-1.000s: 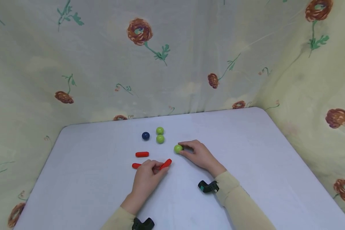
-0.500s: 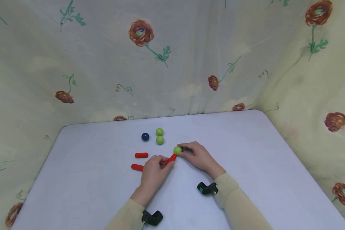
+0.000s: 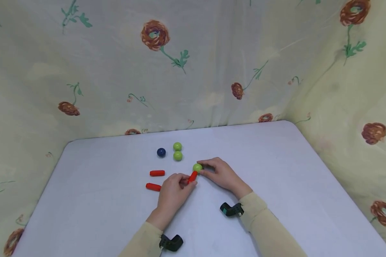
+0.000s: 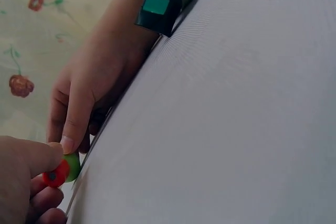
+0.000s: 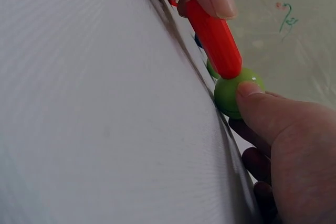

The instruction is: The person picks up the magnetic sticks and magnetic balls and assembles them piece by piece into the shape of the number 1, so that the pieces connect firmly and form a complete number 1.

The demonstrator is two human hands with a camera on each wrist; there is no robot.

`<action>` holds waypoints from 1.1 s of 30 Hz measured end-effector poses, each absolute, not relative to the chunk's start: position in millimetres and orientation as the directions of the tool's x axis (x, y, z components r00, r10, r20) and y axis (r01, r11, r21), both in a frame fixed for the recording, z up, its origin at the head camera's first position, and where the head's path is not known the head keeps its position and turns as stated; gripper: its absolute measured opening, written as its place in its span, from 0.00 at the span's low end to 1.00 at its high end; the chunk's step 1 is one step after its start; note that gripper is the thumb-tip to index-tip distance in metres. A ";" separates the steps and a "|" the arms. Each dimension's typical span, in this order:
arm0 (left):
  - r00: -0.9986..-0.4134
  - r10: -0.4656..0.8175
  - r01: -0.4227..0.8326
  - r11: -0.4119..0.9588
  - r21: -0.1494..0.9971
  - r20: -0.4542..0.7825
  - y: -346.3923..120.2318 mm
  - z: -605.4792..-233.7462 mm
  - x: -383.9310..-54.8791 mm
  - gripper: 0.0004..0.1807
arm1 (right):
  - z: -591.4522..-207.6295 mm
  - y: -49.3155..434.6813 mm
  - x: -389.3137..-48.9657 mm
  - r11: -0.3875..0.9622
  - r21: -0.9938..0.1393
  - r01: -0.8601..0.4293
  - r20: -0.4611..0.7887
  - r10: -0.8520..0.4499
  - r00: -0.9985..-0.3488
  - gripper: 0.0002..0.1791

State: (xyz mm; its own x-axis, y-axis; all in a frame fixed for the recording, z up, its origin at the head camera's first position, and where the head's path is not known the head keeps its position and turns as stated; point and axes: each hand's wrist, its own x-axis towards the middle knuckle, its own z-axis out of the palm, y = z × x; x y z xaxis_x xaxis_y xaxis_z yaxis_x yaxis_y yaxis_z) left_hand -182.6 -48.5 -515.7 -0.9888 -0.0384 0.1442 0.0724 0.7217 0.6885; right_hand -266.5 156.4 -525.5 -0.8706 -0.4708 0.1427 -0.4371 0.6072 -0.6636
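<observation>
Between thumb and fingers my left hand [image 3: 173,191] pinches a red stick [image 3: 192,177], short and faceted. My right hand [image 3: 221,174] holds a green ball [image 3: 197,168] between thumb and fingers, low over the white table. In the right wrist view the tip of the red stick [image 5: 216,40] touches the green ball [image 5: 231,98]. A dark hole shows in the near end of the red stick [image 4: 53,177] in the left wrist view. Two more red sticks lie left of my left hand, an upper one [image 3: 157,173] and a lower one [image 3: 153,187] partly behind the hand.
Beyond the hands, two green balls sit one behind the other, the far one [image 3: 177,146] and the near one [image 3: 178,156]. A dark blue ball [image 3: 161,152] rests to their left. A flowered curtain [image 3: 193,64] hangs behind the white table [image 3: 103,200].
My left hand has moved right and slightly up with its red stick, bringing the tip against the green ball. The lower loose stick is more exposed. My right hand has barely moved.
</observation>
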 end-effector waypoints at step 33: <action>-0.991 0.072 0.125 0.755 0.644 0.109 -52.3 -515.0 -180.2 0.23 | -526.6 155.7 -266.4 0.614 -0.676 -0.409 0.132 -0.445 -0.886 0.21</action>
